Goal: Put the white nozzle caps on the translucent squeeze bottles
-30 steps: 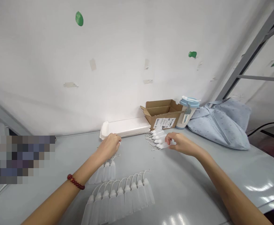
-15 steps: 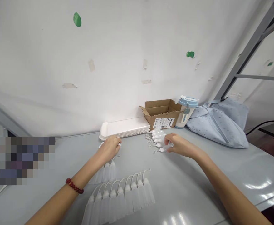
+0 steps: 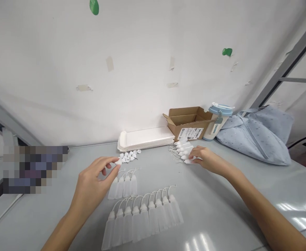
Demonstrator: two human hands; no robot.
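Observation:
My left hand [image 3: 94,183] is raised over the grey table [image 3: 221,209], thumb and forefinger pinching a small white cap [image 3: 119,161]. Behind it lies a heap of loose white caps [image 3: 129,156]. My right hand [image 3: 204,158] rests far out on a pile of small white squeeze bottles [image 3: 182,150] and is closed on one bottle [image 3: 189,161]. Just beyond my left hand a short row of bottles [image 3: 124,183] lies flat. A longer row of several bottles [image 3: 142,219] lies nearer me, tips pointing away.
A stack of flat white trays [image 3: 146,138] lies against the wall. Right of it stand an open cardboard box [image 3: 189,123], a lidded blue-and-white cup [image 3: 218,120] and a light blue cloth bag [image 3: 257,137]. A grey metal frame [image 3: 283,66] rises at right.
My left hand has come back from the cap heap towards me with a cap pinched in it. My right hand stays at the bottle pile. The camera has shifted slightly.

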